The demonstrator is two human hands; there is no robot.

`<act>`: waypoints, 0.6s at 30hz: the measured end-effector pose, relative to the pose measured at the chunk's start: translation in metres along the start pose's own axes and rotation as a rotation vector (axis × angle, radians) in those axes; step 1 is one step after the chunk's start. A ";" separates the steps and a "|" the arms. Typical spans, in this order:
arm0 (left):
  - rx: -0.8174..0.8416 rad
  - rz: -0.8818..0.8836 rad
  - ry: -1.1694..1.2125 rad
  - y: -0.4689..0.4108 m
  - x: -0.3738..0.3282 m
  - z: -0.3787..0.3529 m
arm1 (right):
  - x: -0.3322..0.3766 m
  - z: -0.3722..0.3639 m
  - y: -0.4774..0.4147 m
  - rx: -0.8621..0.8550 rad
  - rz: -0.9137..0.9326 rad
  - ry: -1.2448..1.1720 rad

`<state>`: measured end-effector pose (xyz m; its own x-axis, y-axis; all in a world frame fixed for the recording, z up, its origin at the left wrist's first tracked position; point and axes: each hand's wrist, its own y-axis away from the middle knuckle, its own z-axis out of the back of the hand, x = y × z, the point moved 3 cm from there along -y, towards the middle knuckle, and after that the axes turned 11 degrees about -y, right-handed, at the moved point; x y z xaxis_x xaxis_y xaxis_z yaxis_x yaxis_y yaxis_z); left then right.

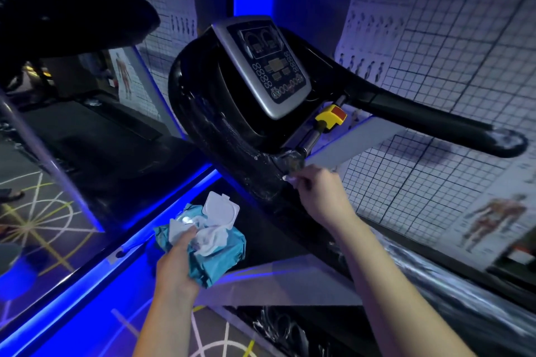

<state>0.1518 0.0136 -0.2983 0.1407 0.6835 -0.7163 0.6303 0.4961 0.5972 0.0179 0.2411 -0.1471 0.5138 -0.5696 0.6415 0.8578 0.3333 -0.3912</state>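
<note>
At seven o'clock the left hand [177, 264] grips a teal wipes pack [229, 255]. Its fingers are curled round the near end, the white lid [222, 210] is flipped open, and a loose wipe [211, 240] bulges out. Held by one end over the floor, the pack could slip or shed that sheet. Left open, the wipes would likely dry out.

Toward centre, the right hand [322, 197] meets the lower rim of the black treadmill console [220, 136] with its fingers bent. Whether they pinch something there or only touch the streaked surface cannot be told. A careless sweep upward could knock the yellow safety key [330, 116], at one o'clock from that hand.

Around them are a dark neighbouring machine [87, 17] at ten o'clock, the silver display panel [266, 66] at twelve, and the long handlebar [435, 116] at three. Gridded wall charts [449, 38] hang behind. The handlebar crowds the right arm's reach.
</note>
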 end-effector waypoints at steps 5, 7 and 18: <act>0.022 0.014 -0.035 -0.006 0.004 0.004 | 0.015 -0.020 0.019 0.007 0.252 0.000; 0.040 0.031 -0.045 -0.006 0.003 0.008 | 0.017 -0.025 0.030 -0.087 0.272 0.000; 0.032 0.004 -0.122 0.004 -0.035 0.052 | 0.058 -0.031 -0.023 -0.352 0.147 -0.121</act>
<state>0.1890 -0.0358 -0.2894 0.2344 0.6141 -0.7536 0.6532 0.4747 0.5899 0.0281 0.1767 -0.1215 0.6464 -0.4355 0.6265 0.7301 0.1146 -0.6736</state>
